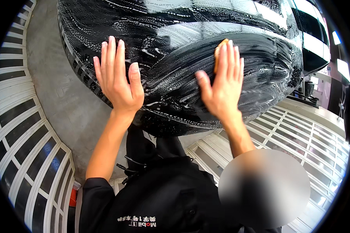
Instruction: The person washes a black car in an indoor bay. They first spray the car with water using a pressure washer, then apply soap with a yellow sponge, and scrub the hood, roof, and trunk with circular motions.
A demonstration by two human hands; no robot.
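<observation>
A glossy black car panel (171, 83), rounded and streaked with white foam, spreads in front of me. My right hand (224, 87) lies with its fingers stretched over an orange sponge (220, 54) and presses it to the panel. Only the sponge's left edge and tip show; the palm and fingers hide the rest. Curved wipe streaks run through the foam around this hand. To the left, my left hand (118, 79) is spread flat with its thumb apart, over the panel near its left edge. Nothing shows in it, and whether it touches the surface I cannot tell.
Grey concrete floor (52, 83) runs along the car's left side. White-framed slatted panels (21, 143) stand at the far left, and white grating (291, 124) lies at the right. Something red (73, 197) sits low at left. A blurred round patch covers the lower right.
</observation>
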